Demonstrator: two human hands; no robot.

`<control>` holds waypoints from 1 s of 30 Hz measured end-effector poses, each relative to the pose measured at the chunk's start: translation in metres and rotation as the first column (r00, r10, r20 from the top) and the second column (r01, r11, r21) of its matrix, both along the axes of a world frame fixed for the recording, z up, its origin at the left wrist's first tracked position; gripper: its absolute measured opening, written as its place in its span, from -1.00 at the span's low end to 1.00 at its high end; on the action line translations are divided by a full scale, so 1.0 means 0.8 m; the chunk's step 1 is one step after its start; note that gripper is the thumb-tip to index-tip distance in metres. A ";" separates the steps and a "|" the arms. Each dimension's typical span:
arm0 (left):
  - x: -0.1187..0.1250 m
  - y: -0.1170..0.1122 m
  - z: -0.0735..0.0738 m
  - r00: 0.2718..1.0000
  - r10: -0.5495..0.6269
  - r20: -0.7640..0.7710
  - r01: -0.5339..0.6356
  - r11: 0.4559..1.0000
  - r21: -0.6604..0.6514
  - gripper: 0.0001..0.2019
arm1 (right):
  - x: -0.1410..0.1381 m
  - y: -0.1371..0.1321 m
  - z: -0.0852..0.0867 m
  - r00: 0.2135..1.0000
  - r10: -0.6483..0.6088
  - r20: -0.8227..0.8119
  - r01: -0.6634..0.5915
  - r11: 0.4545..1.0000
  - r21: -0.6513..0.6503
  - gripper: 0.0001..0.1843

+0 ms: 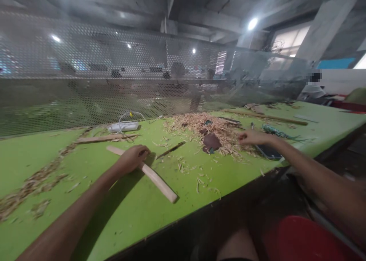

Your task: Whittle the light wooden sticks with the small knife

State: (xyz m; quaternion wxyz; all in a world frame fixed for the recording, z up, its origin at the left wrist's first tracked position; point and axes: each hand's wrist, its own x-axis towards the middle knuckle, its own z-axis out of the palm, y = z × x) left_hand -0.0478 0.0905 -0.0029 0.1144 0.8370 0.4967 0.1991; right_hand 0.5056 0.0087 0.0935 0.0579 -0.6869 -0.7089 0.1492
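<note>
My left hand lies over a pale wooden stick, its fingers curled around the middle. The stick rests on the green tabletop, slanting down to the right. Just beyond my left fingertips is a thin dark tool with a narrow pointed end. My right hand hovers at the right side of a heap of wood shavings. Its fingers are drawn together, and anything between them is too small to make out. Brown sandpaper-like pieces lie at the heap's front.
A white power strip with a cable and a flat wooden strip lie at the back left. Right of the heap are a dark phone-like slab, a crinkled green wrapper and a long stick. A perforated metal screen stands behind.
</note>
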 end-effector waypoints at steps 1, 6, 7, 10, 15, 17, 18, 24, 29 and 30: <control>0.001 0.000 0.000 1.000 0.000 -0.003 0.000 1.000 0.003 -0.63 | -0.007 -0.013 -0.009 1.000 0.027 -0.010 -0.028 0.994 -0.107 -0.70; 0.003 -0.002 0.003 1.000 0.002 0.007 -0.002 1.000 0.010 -0.65 | -0.038 -0.041 -0.043 0.984 -0.034 0.174 0.045 0.997 -0.062 -0.60; 0.004 -0.002 0.003 1.000 0.004 0.011 -0.004 1.000 0.008 -0.65 | -0.040 -0.040 -0.043 0.983 -0.038 0.178 0.047 0.998 -0.047 -0.61; 0.005 -0.003 0.005 1.000 -0.003 0.028 0.003 1.000 0.004 -0.64 | -0.030 -0.034 -0.028 0.989 -0.069 0.134 0.067 0.998 0.018 -0.65; 0.006 -0.003 0.005 0.998 -0.012 0.056 0.012 1.000 0.013 -0.65 | 0.007 -0.033 0.023 0.992 -0.101 -0.076 0.112 0.982 0.152 -0.65; 0.007 -0.003 0.004 0.997 -0.005 0.077 0.004 1.000 0.023 -0.67 | 0.014 -0.037 0.037 0.976 -0.122 -0.182 0.144 0.983 0.111 -0.57; 0.007 -0.003 0.004 0.996 -0.003 0.084 0.001 1.000 0.026 -0.68 | 0.015 -0.040 0.041 0.964 -0.137 -0.227 0.158 0.985 0.074 -0.52; 0.009 -0.005 0.005 0.995 0.022 0.095 -0.020 0.999 -0.031 -0.65 | -0.003 -0.043 0.039 0.873 -0.178 -0.454 0.203 0.979 0.005 -0.47; 0.010 -0.007 0.009 0.997 0.016 0.077 -0.014 0.999 -0.029 -0.66 | -0.018 -0.029 0.020 0.818 -0.149 -0.556 0.205 0.978 0.041 -0.48; 0.010 -0.007 0.009 0.997 0.012 0.072 -0.009 0.999 -0.034 -0.65 | -0.019 -0.026 0.017 0.817 -0.134 -0.561 0.208 0.976 0.069 -0.48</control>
